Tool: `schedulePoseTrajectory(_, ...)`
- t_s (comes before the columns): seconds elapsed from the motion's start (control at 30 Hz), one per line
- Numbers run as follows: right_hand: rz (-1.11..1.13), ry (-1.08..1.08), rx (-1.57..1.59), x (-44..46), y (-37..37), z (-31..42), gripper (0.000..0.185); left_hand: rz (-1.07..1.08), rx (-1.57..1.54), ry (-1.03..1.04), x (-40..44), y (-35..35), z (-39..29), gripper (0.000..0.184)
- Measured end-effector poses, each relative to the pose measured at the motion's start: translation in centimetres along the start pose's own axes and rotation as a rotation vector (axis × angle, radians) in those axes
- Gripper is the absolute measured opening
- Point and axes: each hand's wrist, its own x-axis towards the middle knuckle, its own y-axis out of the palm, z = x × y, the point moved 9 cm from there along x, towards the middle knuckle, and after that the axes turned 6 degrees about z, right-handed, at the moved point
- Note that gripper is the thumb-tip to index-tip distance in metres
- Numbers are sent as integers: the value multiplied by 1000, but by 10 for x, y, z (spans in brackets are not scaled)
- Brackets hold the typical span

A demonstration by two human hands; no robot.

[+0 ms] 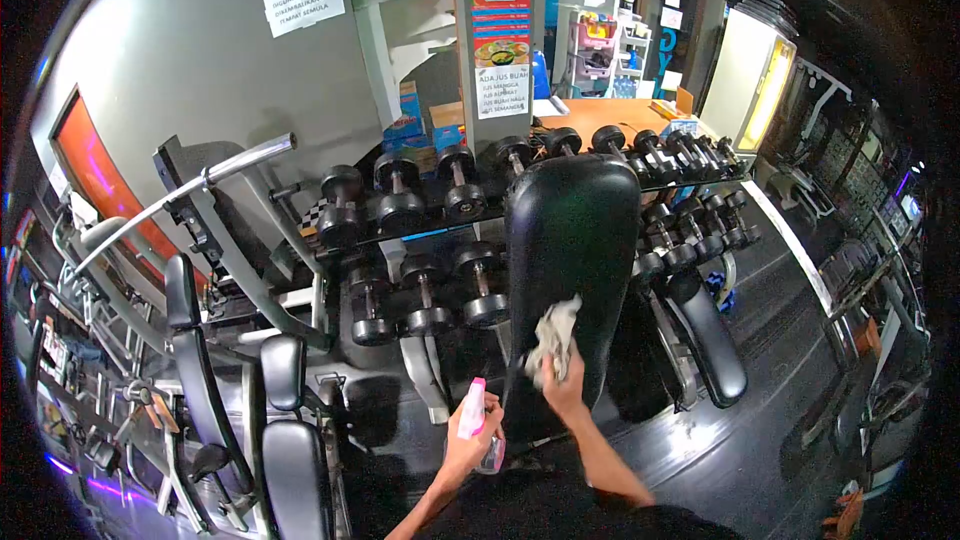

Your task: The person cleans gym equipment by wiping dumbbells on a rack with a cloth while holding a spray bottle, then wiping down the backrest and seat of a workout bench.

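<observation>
We wear black clothing (540, 512), dark and plain where visible. Our left hand (478, 432), right hand (564, 388) and forearms (608, 468) are bare.

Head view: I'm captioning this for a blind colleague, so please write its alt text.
A person's right hand holds a crumpled cloth at a black padded bench backrest; the left hand grips a spray bottle with a pink head. Two rows of dumbbells stand behind.
</observation>
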Motion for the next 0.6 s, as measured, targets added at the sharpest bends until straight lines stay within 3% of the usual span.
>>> schedulePoseTrajectory(0.03, -40, -275, -104, 20, -3, 43, 44, -14, 19, -19, -1, -1, 1, 18)
schedulePoseTrajectory(0.1, -158, -777, -724, 48, 9, 135, 46, -28, 4, -21, -5, -4, -1, 19)
schedulePoseTrajectory(0.23, 254, -868, -1125, 126, 62, 175, 46, -73, -26, 15, -10, -17, 5, 19)
schedulePoseTrajectory(0.3, 318, -946, -1131, 129, 77, 176, 43, -131, 106, 62, -14, -27, -1, 19)
schedulePoseTrajectory(0.37, 519, -1015, -1379, 124, 101, 151, 40, -200, 329, 219, -18, -34, -18, 18)
schedulePoseTrajectory(0.4, 525, -1064, -1462, 117, 108, 139, 36, -181, 165, 88, -19, -39, -4, 18)
schedulePoseTrajectory(0.5, 850, -834, -1602, 94, 125, 61, 24, -209, 2, 83, -25, -42, -3, 19)
schedulePoseTrajectory(0.6, 918, -832, -1621, 54, 126, 17, 23, -262, 6, 91, -36, -51, -5, 19)
